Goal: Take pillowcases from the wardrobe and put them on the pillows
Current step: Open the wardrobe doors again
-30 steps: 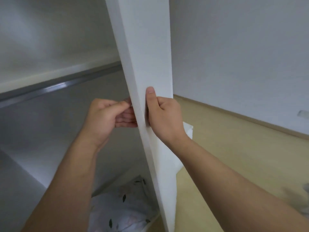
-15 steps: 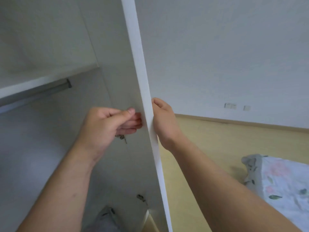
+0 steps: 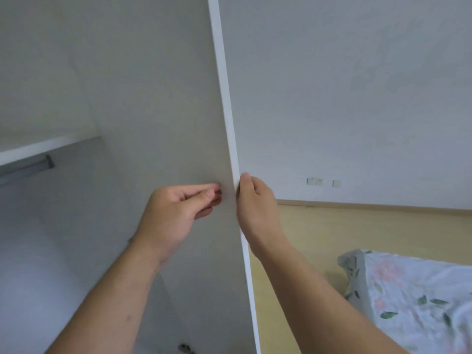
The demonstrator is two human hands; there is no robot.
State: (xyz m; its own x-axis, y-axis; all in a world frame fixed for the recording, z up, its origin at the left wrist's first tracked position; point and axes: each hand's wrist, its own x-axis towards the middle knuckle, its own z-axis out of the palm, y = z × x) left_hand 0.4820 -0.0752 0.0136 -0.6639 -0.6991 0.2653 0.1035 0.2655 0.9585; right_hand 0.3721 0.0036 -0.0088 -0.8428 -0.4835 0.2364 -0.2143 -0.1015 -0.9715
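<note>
The wardrobe [image 3: 51, 251] fills the left of my view. Its door [image 3: 163, 98] stands edge-on at centre and has swung wider than a second ago. My view has also turned right, bringing a bed [image 3: 421, 302] with floral bedding into the near right. My right hand [image 3: 258, 210] grasps the door's edge from outside, thumb along it. My left hand [image 3: 173, 213] is curled against the inner face; I cannot tell whether it holds anything. No pillowcases are in view now: the floral bundle seen low in the wardrobe a second ago has dropped out of frame, so I judge the reach inside is not yet begun.
</note>
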